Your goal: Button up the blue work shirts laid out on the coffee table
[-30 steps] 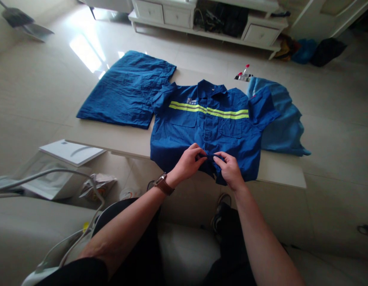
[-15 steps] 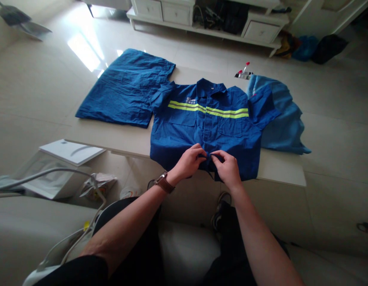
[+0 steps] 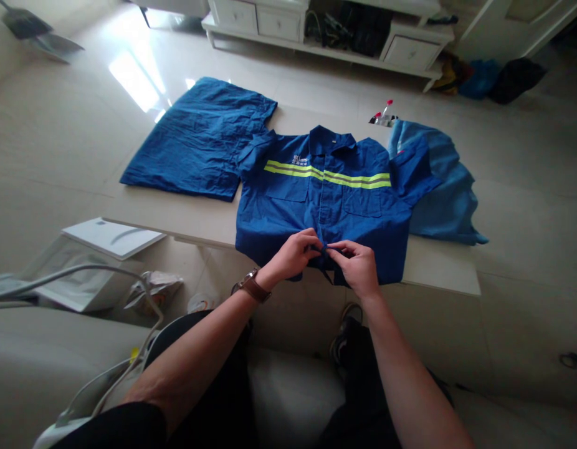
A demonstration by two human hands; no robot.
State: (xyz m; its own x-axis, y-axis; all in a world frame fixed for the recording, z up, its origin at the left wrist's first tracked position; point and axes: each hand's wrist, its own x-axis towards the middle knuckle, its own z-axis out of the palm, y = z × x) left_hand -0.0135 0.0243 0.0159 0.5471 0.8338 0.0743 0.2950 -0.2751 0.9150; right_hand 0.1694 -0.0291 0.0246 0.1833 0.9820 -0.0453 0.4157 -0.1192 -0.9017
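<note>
A blue short-sleeved work shirt (image 3: 288, 215) with a yellow-and-grey reflective stripe lies front up, collar away from me, its lower edge over the near side of the table (image 3: 438, 265). My left hand (image 3: 295, 254) pinches the front placket near the hem. Just beside it, my right hand (image 3: 356, 265) pinches the same placket, and the fingertips of both hands nearly meet. What sits between the fingertips is too small to make out. Left of the shirt lies a folded blue garment (image 3: 195, 143). A lighter blue cloth (image 3: 450, 193) lies partly under the right sleeve.
Red-capped bottles (image 3: 386, 112) show at the table's far edge. A white box (image 3: 87, 268), a crumpled bag (image 3: 155, 290) and a grey cable (image 3: 106, 267) are at the lower left. A white cabinet (image 3: 279, 25) stands across the floor, with bags (image 3: 517, 78) to its right.
My right hand has shifted slightly left, bringing its fingertips closer to my left hand's at the placket. Both hands keep their pinch. The garments lie as before.
</note>
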